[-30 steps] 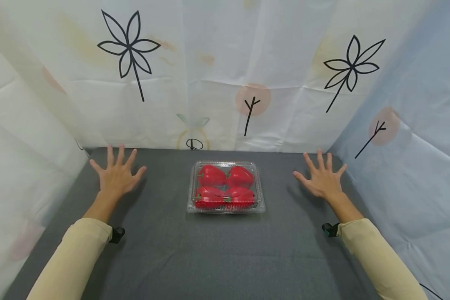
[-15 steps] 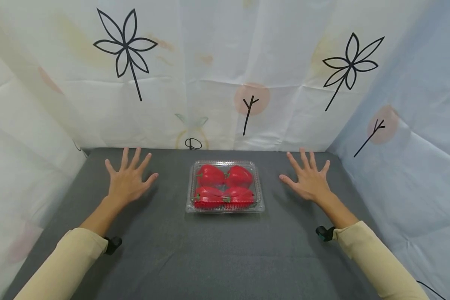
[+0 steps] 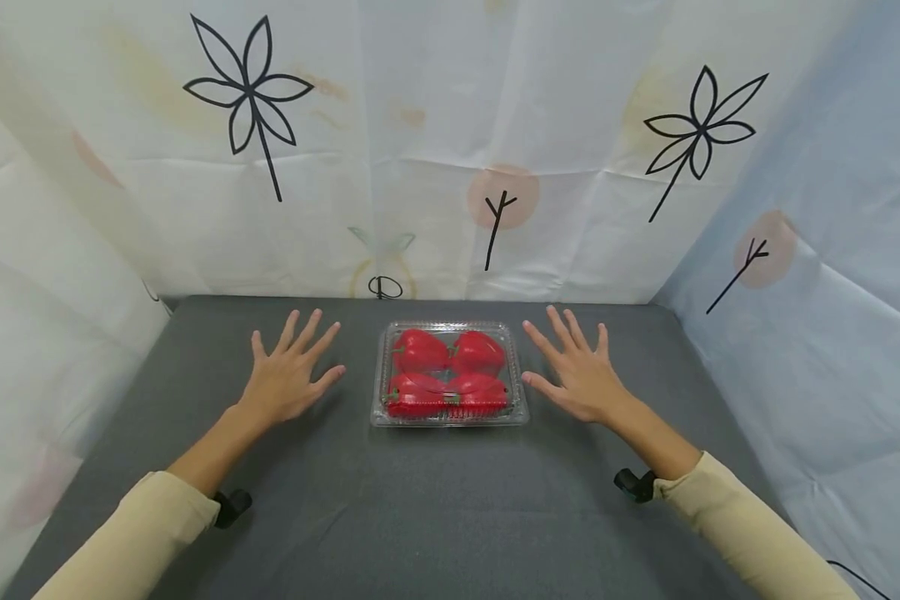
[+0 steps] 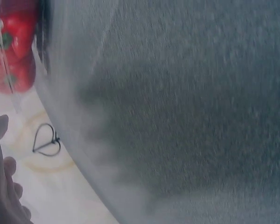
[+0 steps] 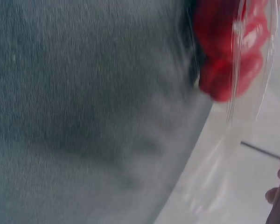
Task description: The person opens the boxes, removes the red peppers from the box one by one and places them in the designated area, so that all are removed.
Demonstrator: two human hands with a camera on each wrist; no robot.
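A clear plastic clamshell box (image 3: 450,420) sits on the grey table, its lid down over several red bell peppers (image 3: 480,353). Left of the box, my left hand (image 3: 285,383) hovers with fingers spread, holding nothing. My right hand (image 3: 579,379) is spread the same way on the other side, its thumb and index fingertips right by the box's edge. In the left wrist view, red peppers (image 4: 17,35) with green stems show through the plastic at the upper left. The right wrist view has blurred peppers (image 5: 231,51) behind the clear wall.
The grey cloth-covered table (image 3: 450,517) ends at a white printed curtain (image 3: 420,167) behind the box. More curtain (image 3: 832,333) closes off the right side. A dark cable (image 3: 858,577) lies at the lower right. Each wrist wears a small black camera (image 3: 232,507).
Both hands have moved inward from the table's sides toward the box, left hand rightward and right hand leftward. The box and its peppers have stayed in place.
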